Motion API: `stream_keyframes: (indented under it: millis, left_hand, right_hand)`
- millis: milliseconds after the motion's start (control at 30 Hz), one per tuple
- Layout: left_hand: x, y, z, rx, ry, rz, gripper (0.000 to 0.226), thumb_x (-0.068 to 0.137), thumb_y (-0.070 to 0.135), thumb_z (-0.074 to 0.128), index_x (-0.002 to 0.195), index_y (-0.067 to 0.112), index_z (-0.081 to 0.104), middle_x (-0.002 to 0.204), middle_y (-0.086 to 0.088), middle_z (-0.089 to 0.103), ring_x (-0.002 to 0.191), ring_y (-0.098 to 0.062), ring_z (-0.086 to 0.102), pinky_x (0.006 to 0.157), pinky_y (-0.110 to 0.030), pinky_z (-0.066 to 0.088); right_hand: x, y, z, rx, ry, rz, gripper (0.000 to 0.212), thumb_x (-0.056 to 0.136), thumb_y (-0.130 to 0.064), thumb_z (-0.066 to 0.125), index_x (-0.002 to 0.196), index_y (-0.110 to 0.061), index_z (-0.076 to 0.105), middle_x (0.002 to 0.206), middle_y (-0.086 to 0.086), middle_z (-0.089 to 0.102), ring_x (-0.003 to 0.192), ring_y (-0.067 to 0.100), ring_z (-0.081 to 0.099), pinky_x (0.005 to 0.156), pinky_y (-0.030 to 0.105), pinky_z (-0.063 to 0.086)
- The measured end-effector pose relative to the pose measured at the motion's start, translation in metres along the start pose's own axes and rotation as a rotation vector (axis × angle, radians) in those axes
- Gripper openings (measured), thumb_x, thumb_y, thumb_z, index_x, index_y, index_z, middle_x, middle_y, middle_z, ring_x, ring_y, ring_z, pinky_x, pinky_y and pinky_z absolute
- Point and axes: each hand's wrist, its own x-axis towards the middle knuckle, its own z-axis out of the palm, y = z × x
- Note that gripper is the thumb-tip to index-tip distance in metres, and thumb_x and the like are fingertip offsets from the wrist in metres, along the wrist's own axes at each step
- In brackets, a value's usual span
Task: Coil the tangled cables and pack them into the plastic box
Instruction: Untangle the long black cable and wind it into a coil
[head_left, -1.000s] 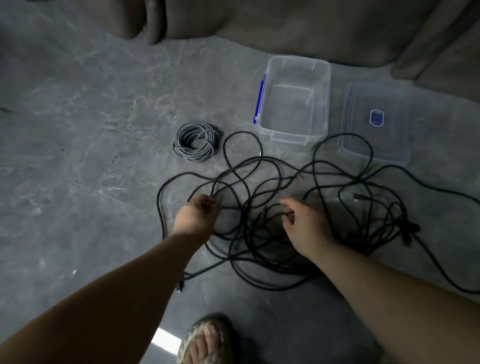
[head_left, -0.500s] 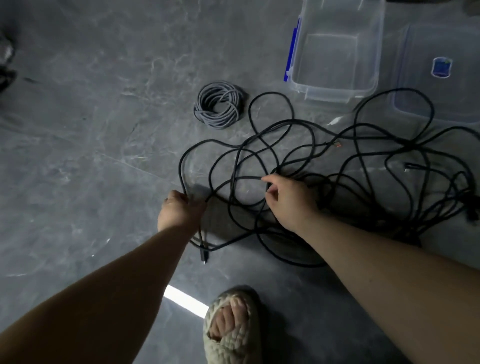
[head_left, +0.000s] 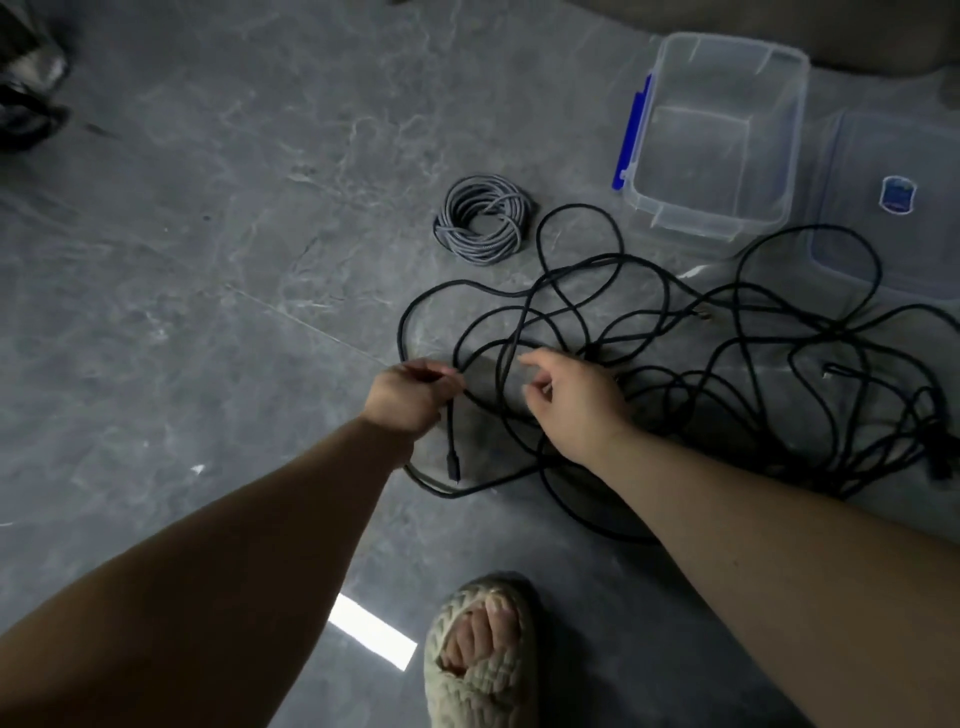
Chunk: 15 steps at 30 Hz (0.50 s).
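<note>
Since half a second ago the left hand has risen off the floor with a black strand pinched in its curled fingers, so the plug at that cable's end now dangles just below the fist instead of lying flat, while the right hand has let go of the loop it held and hovers over the tangle, fingers loosely bent and gripping nothing. That black tangle sprawls over the grey floor between the hands and the box, one loop reaching onto the lid lying beside the box. A grey coil lies finished but not yet packed, near the box's left side; the box itself looks empty. The step in hand seems to be starting a coil from the freed end. To do it well, I would keep the left pinch firm close to the plug and let the right hand feed the strand in even loops, following it by sliding along the strand rather than tugging, since a hard pull would likely cinch the crossings tighter. Where the strand dives under others, lifting those clear first should help. A sandalled foot stands near the cable's lowest loop and could pin it.
</note>
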Motion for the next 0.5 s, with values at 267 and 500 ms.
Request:
stream_keyframes:
  millis: [267,500]
  left_hand:
    - [-0.076,0.101,0.000,-0.044,-0.317,0.191,0.015,0.088,0.005,0.065,0.076,0.014,0.062,0.063,0.000,0.056,0.057,-0.010,0.048,0.052,-0.020,0.038]
    - [-0.186,0.189,-0.016,-0.104,-0.348,0.329,0.017,0.091,0.007,0.059,0.076,0.014,0.061,0.057,0.005,0.057,0.056,-0.007,0.049,0.058,-0.021,0.038]
  right_hand:
    - [-0.014,-0.061,-0.077,0.025,0.100,-0.103,0.046,0.090,-0.022,0.061,0.135,-0.026,0.051,0.094,-0.002,0.062,0.092,0.023,0.061,0.086,0.034,0.049]
    - [-0.060,-0.112,-0.186,-0.054,0.281,-0.066,0.021,0.092,-0.031,0.058,0.107,-0.020,0.066,0.095,0.008,0.071,0.092,0.030,0.063,0.074,0.031,0.047]
